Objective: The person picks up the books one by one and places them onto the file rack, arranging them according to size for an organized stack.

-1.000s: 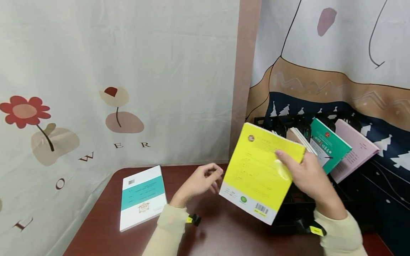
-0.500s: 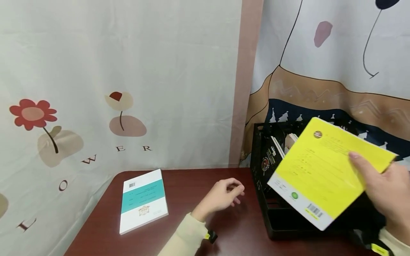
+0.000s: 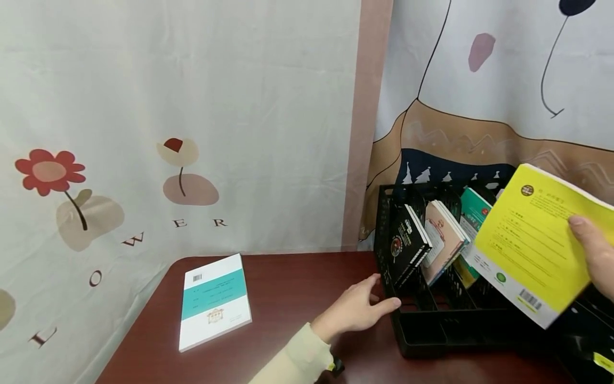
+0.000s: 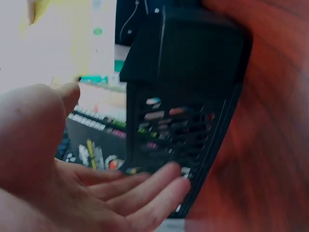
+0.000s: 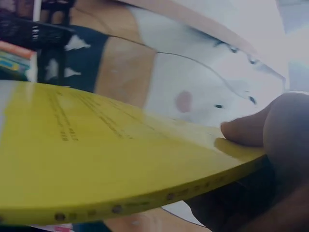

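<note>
My right hand pinches a yellow book by its right edge, thumb on top of the cover. The book is tilted over the right part of a black book rack and hides much of it. In the right wrist view the book shows its spine side, with the thumb pressed on the cover. My left hand has its fingers spread at the rack's left side. In the left wrist view the left hand's fingers lie against the rack's slotted side wall, holding nothing.
Black books, a beige book and a green book lean in the rack's slots. A white and teal book lies flat on the brown table at the left. A printed curtain hangs behind.
The right hand has carried the yellow book rightward, uncovering the rack's left slots. My left hand has moved right from over the table to the rack's left side, its fingers spreading.
</note>
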### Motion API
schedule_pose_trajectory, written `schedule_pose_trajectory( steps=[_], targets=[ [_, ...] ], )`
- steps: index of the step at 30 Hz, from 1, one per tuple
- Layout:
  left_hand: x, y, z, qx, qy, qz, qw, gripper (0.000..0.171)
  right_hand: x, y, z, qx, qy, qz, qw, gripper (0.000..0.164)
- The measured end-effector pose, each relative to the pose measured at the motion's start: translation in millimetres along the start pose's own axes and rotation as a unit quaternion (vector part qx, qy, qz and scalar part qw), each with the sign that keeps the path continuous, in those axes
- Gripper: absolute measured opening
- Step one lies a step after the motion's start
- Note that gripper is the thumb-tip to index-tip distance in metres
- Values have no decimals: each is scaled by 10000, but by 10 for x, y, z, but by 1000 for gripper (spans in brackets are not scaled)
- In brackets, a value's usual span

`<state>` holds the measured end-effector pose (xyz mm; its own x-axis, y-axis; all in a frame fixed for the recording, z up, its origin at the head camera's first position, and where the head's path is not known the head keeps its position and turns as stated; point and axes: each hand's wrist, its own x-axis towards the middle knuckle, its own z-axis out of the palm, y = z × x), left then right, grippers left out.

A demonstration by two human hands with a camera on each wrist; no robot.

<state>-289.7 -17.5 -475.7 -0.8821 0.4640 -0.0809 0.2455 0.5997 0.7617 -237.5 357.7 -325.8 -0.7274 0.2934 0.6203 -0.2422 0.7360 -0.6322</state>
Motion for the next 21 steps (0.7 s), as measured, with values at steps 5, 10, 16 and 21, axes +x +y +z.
schedule_pose_trajectory(
  steps=[5, 10, 16, 21],
  targets=[
    [50, 31, 151, 291, 99, -192, 9993, 107, 18, -112, 215, -767, 59, 707, 9945, 54],
    [80, 71, 273, 460, 326, -102, 9984, 105, 7, -12, 458, -1203, 189, 499, 9913, 59],
    [90, 122, 341, 595, 517, 98, 9968, 102, 30, 211, 762, -698, 144, 538, 9960, 56],
    [92, 109, 356, 598, 593, 94, 9964, 101, 15, 319, 969, -693, -179, 690, 9950, 58]
  ],
)
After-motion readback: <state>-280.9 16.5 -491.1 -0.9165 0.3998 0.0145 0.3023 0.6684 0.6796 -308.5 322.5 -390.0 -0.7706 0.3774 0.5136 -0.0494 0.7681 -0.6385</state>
